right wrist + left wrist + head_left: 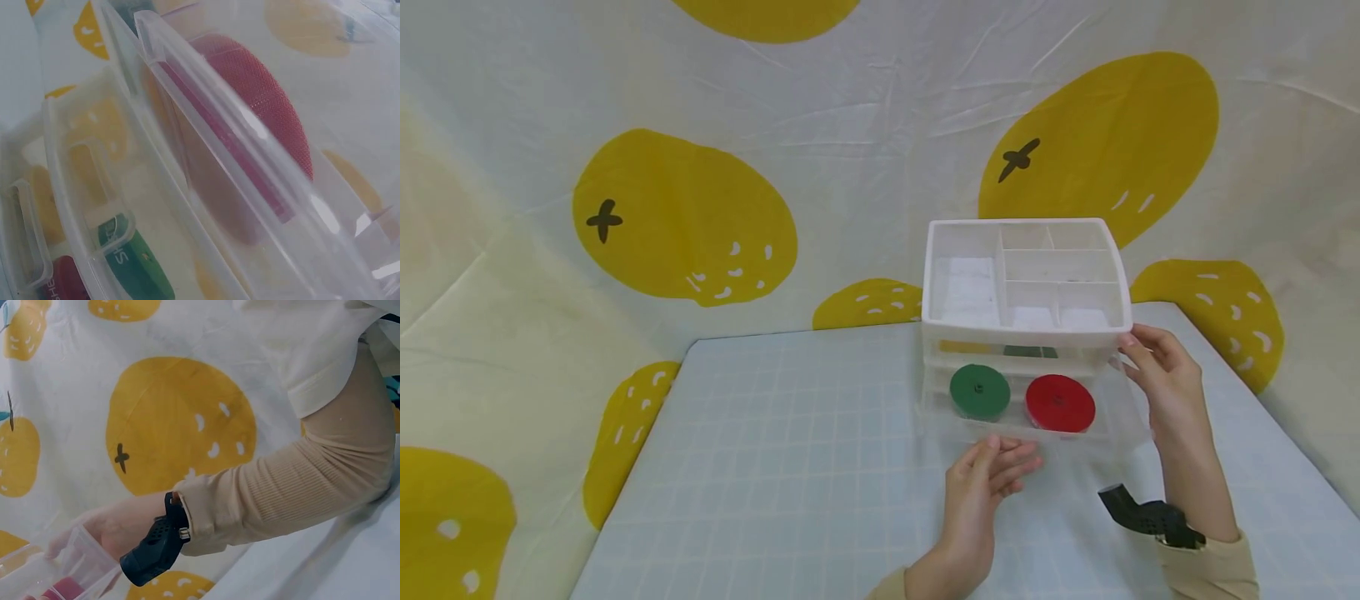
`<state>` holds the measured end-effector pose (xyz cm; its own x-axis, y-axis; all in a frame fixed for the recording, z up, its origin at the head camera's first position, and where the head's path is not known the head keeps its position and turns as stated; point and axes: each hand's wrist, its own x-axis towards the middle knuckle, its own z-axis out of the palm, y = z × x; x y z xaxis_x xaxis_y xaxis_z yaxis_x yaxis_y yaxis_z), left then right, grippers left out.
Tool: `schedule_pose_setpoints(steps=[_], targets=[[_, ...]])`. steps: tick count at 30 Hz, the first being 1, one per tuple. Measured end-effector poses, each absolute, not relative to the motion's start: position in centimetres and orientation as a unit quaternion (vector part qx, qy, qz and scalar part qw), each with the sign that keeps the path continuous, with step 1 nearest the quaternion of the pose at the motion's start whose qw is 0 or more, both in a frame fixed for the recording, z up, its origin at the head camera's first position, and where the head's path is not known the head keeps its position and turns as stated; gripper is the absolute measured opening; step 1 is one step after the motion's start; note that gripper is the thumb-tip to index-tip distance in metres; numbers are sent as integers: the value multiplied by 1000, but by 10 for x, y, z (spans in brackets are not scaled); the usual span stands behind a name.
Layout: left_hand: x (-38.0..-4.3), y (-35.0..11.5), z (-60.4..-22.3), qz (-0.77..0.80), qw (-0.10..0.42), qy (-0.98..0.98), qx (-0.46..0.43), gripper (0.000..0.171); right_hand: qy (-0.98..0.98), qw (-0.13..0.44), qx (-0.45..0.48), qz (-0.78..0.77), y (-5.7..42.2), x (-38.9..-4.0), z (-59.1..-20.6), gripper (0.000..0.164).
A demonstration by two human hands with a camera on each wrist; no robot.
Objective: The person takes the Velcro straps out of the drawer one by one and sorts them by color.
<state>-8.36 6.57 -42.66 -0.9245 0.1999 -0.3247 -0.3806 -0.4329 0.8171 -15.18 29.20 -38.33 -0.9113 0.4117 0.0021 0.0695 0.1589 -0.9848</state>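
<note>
A small white drawer organizer (1027,333) with a divided top tray stands at the right of the table. Its lower clear drawer (940,408) is pulled out, holding a green round disc (980,392) and a red round disc (1060,403). My left hand (973,504) is just in front of that drawer's front edge, fingers loosely extended with nothing in them. At the organizer's right front corner, my right hand (1172,387) grips the side, thumb at the front. In the left wrist view the right hand (119,528) shows partly behind a clear drawer (87,562).
A pale checked cloth covers the table (775,433). Close behind hangs a white curtain (865,183) with yellow fruit prints. In the right wrist view, a green lettered item (137,262) shows through another clear drawer front (81,187). A black camera (1150,517) sits on the right wrist.
</note>
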Motion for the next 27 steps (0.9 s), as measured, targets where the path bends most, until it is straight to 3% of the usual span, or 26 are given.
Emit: schedule_pose_setpoints(steps=[27], targets=[[-75, 59, -428, 829, 211, 513, -66, 42, -758, 143, -158, 617, 293, -151, -386, 46]])
